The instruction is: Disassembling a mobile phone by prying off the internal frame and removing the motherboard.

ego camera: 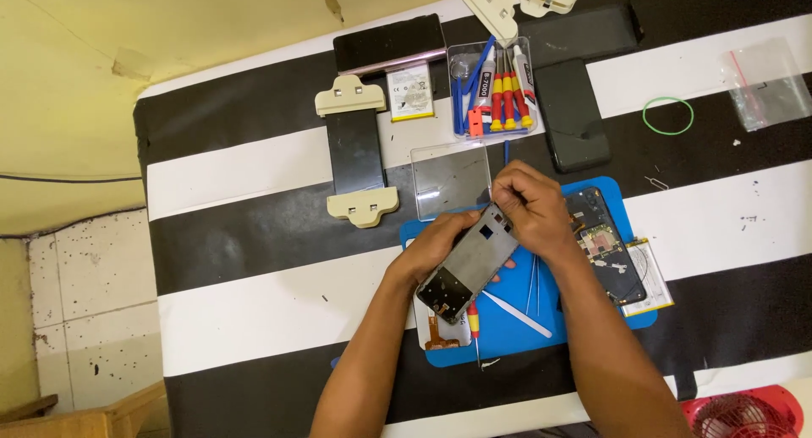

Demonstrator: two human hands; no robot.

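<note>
**Two hands hold an open phone frame over a blue mat**

The phone frame (468,267) is lifted a little above the blue mat (507,324), tilted so its bare inside faces up. The left hand (436,248) wraps its fingers around the frame from below to keep it from moving. The right hand (529,210) pinches the top end with closed fingers. A white pry stick (518,314) and a small red screwdriver (474,330) lie on the mat just beside the frame. A clear tool box (495,87) stands farther up on the striped table (254,235).
</note>
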